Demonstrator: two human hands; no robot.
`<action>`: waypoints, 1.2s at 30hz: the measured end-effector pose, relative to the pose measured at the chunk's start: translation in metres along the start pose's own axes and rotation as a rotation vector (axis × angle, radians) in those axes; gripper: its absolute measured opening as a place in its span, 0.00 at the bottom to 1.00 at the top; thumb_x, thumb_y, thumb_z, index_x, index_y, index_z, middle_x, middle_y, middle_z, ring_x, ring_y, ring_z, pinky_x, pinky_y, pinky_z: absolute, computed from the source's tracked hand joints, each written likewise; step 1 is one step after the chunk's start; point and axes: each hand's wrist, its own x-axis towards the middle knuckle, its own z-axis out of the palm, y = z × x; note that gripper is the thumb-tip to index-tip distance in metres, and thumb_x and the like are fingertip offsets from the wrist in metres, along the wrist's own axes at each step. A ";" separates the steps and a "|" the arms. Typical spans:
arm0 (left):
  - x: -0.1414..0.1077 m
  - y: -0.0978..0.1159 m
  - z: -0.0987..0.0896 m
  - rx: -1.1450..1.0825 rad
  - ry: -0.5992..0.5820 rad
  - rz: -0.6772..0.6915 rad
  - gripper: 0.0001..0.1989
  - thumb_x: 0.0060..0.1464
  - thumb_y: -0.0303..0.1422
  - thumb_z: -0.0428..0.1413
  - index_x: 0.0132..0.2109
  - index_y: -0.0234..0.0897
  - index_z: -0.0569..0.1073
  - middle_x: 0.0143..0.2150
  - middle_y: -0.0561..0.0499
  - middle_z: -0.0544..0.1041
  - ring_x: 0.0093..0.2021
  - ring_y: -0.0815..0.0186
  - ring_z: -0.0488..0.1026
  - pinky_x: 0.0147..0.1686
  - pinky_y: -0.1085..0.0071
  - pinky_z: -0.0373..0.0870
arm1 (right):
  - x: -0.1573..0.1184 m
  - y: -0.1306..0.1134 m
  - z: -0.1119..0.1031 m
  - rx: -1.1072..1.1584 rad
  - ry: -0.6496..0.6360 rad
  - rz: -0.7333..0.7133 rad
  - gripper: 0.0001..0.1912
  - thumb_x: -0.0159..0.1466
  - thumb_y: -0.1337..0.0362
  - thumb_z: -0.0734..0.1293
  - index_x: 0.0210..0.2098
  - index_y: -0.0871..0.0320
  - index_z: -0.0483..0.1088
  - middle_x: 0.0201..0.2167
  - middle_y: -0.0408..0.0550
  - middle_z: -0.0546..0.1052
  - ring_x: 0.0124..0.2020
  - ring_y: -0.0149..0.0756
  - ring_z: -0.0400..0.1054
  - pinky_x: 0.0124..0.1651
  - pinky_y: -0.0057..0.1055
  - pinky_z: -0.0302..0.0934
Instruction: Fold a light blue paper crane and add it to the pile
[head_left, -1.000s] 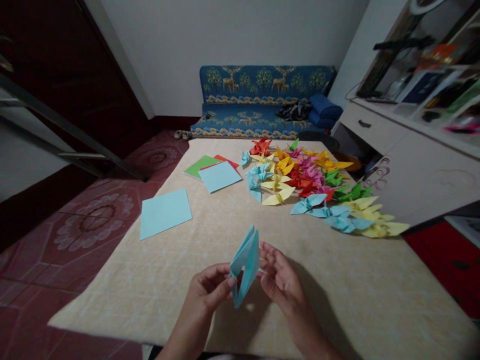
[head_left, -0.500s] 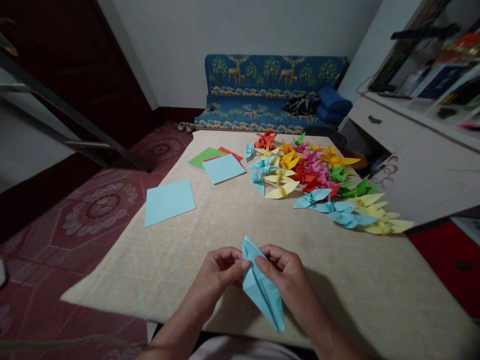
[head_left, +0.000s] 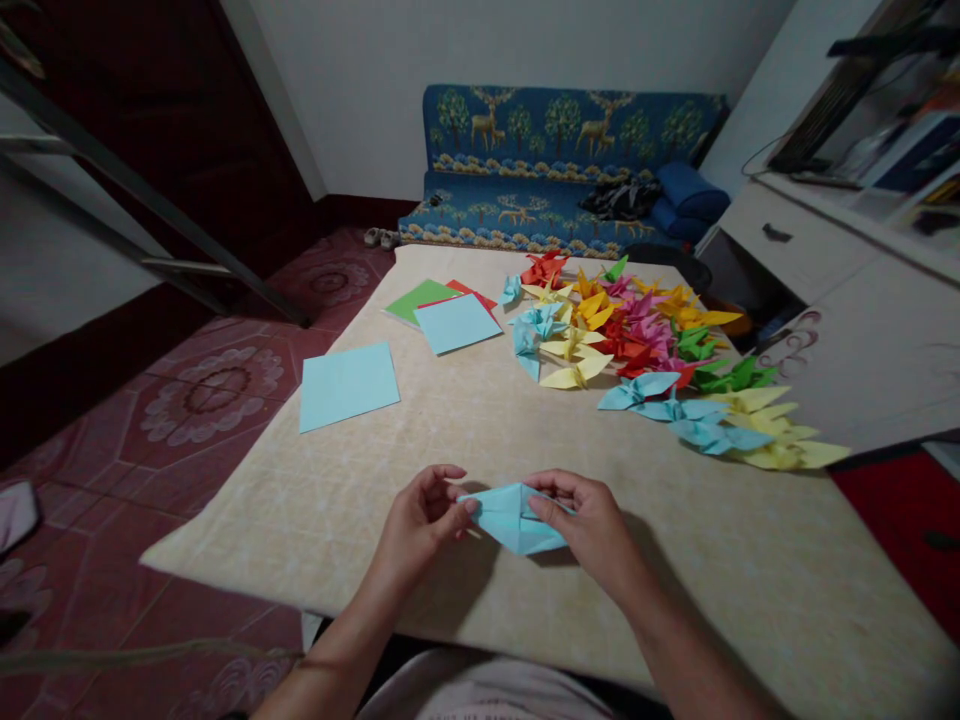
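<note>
Evidently, we are looking at a folded light-blue origami paper at the near side of the tablecloth, six o'clock on a dial whose twelve is facing the patterned sofa. The left hand is pinching its tip at nine o'clock between thumb and fingers; the right hand is gripping its three o'clock side, thumb on top. The hands are standing apart, with the paper bridging them. Whether its underside is touching the cloth, we are unable to tell.

As to handling, we are judging the piece very light, crisp along its folds and softer across single layers. We are rating slippage as minor and creasing or tearing as the chief risk. We are recommending a light pinch on the layered ends, leaving the middle free of pressure.

As to appearance, the paper is showing a matt, pale surface, a broad faceted body, a crease running from twelve to six o'clock, and a blunt point at six. The right-hand fingers are hiding part of its far end.

From the piece, a flat light-blue sheet is lying towards ten o'clock, overlapping coloured sheets towards eleven, and many-coloured origami cranes are spreading from twelve towards three.
</note>
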 end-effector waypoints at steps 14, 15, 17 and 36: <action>0.000 0.000 -0.008 0.191 0.054 0.023 0.15 0.49 0.38 0.62 0.41 0.32 0.74 0.28 0.52 0.73 0.24 0.72 0.68 0.22 0.78 0.63 | 0.009 0.007 0.001 -0.213 0.083 -0.113 0.06 0.56 0.61 0.69 0.31 0.58 0.75 0.26 0.46 0.78 0.28 0.36 0.71 0.31 0.29 0.63; 0.001 0.001 -0.006 0.144 0.051 0.022 0.17 0.49 0.37 0.62 0.44 0.33 0.73 0.30 0.52 0.74 0.26 0.71 0.70 0.23 0.77 0.65 | 0.007 0.006 0.003 -0.152 0.118 -0.101 0.08 0.56 0.60 0.69 0.30 0.59 0.74 0.24 0.46 0.77 0.26 0.35 0.70 0.29 0.28 0.62; 0.002 0.001 -0.001 0.055 0.021 0.019 0.23 0.46 0.35 0.64 0.49 0.33 0.71 0.33 0.51 0.74 0.30 0.69 0.72 0.27 0.76 0.69 | 0.001 0.003 0.009 -0.023 0.171 -0.051 0.11 0.55 0.57 0.70 0.29 0.59 0.71 0.23 0.45 0.75 0.24 0.33 0.68 0.26 0.26 0.61; 0.056 0.059 0.005 1.151 -0.456 0.551 0.20 0.49 0.20 0.54 0.49 0.39 0.76 0.40 0.48 0.80 0.39 0.63 0.74 0.37 0.70 0.67 | -0.015 0.011 0.025 -0.402 0.067 -0.262 0.04 0.60 0.68 0.65 0.32 0.55 0.72 0.32 0.46 0.75 0.31 0.34 0.68 0.32 0.28 0.63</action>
